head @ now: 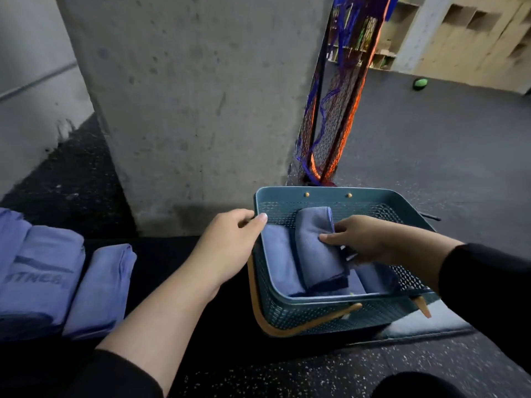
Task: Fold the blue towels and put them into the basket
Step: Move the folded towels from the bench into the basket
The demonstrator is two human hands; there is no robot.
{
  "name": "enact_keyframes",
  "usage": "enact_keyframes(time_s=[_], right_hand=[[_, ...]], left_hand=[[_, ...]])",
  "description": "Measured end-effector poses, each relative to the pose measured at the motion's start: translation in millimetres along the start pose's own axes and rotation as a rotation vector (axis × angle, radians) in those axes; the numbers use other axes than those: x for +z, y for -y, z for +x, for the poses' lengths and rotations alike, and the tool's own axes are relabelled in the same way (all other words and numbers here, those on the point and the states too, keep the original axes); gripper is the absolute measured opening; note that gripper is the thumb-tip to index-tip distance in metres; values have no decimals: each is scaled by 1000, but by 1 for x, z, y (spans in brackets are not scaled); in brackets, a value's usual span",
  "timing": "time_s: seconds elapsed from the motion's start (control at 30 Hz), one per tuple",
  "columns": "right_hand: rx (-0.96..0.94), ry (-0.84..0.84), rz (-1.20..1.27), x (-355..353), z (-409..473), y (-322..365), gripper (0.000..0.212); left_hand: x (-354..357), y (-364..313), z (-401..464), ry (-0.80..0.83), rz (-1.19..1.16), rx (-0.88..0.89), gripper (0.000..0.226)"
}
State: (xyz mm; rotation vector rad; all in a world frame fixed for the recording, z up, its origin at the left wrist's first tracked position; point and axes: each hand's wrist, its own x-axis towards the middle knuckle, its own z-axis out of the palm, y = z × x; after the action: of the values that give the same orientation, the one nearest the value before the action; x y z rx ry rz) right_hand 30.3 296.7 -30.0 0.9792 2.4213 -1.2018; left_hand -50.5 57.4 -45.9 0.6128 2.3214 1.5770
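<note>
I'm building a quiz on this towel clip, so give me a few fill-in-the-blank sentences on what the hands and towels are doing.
1. The right hand grips a folded towel inside the ____.
2. The left hand holds the basket's ____ rim.
3. Folded towels still outside lie to the ____ of the basket.
4. The basket's handles are ____ in colour.

Missing words: basket; left; left; orange

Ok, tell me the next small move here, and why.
Probably lower the towel flat and let go: the right hand holds it tilted over the other towels in the basket, while the left hand grips the rim. Folded towels wait outside.
</note>
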Motion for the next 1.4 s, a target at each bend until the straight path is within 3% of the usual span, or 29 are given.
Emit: enact_keyframes(time_s=[0.17, 0.23, 0.33, 0.4, 0.47, 0.53, 0.6, 0.7, 0.73, 0.8, 0.87, 0.93, 1.07, 1.2, 1.3, 1.4], right_hand=[[30, 34, -77, 18, 21, -8, 36], [-7, -12, -266, 20, 21, -6, 41], [-304, -372, -961, 10, 21, -6, 62], [-584, -441, -1054, 2, 17, -3, 66], [-702, -187, -1005, -4, 14, 0, 70], [-605, 39, -1006, -2, 15, -1, 83], [-514, 113, -1050, 4, 14, -5, 92], [-498, 86, -1086, 0, 14, -4, 90], [-525, 30, -1097, -2, 12, 0, 82], [-680, -154, -1025, -5, 2, 18, 46], [-867, -358, -679, 3, -21, 48, 12], [-933, -454, -349, 23, -46, 83, 2], [-960, -347, -45, 84, -67, 147, 27], [-831, -184, -118, 178, -63, 171, 21], [-635, 29, -229, 248, -36, 169, 28], [-381, 164, -198, 303, -8, 159, 42]], left_hand=[[-2, 3, 7, -5, 7, -30, 28], [-1, 4, 8, -15, 2, -36, 26], [2, 5, 10, -32, -15, -52, 26], [3, 4, 10, -30, -9, -63, 27], [3, 4, 10, -29, -10, -62, 27], [3, 4, 9, -30, -6, -64, 26], [4, 4, 9, -26, 4, -67, 27], [6, 1, 6, 11, 34, -40, 35], [4, 1, 3, 35, 44, -35, 38], [-6, 2, -2, 58, 69, -34, 40], [-23, 9, -4, 12, 114, -28, 37], [-49, 19, -6, -84, 112, -37, 28], [-116, 44, -13, -332, 73, -72, 16], [-172, 69, -33, -470, 167, -116, 24], [-189, 91, -54, -346, 303, -239, 29], [-193, 105, -75, -17, 582, -293, 29]])
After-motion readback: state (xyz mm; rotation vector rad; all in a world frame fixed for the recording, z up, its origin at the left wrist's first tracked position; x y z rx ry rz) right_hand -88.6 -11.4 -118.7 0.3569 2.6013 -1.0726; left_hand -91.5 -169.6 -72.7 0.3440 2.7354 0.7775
